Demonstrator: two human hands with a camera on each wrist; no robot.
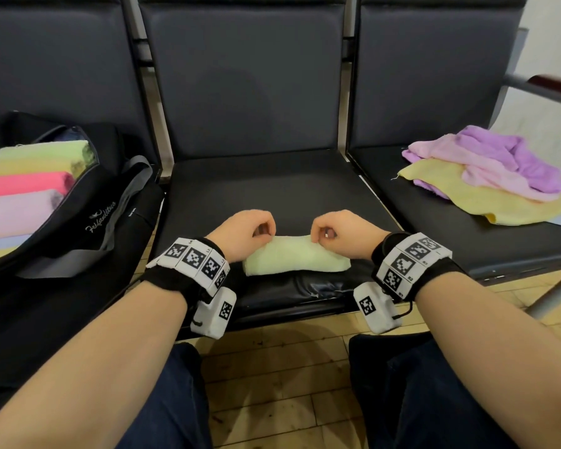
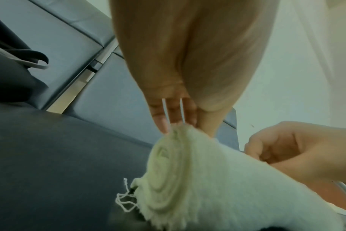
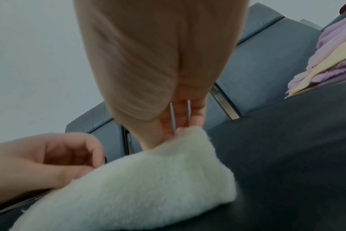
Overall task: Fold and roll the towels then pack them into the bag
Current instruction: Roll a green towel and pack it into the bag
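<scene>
Left hand [image 1: 243,233], right hand [image 1: 344,233] pinch towel roll [image 1: 297,257] | left wrist only: spiral end, loose thread [image 2: 124,201] | fingertips hidden | bag [image 1: 88,202] cut off

Beyond the fingertips [image 1: 268,229] the dark seat cushion [image 1: 272,186] lies bare up to the backrest [image 1: 246,79], which closes off that side. Left of the fingers the open black bag [image 1: 88,205], packed with rolled towels [image 1: 23,192], blocks the way; well to their right a loose towel heap [image 1: 486,170] covers the neighbouring seat.
</scene>
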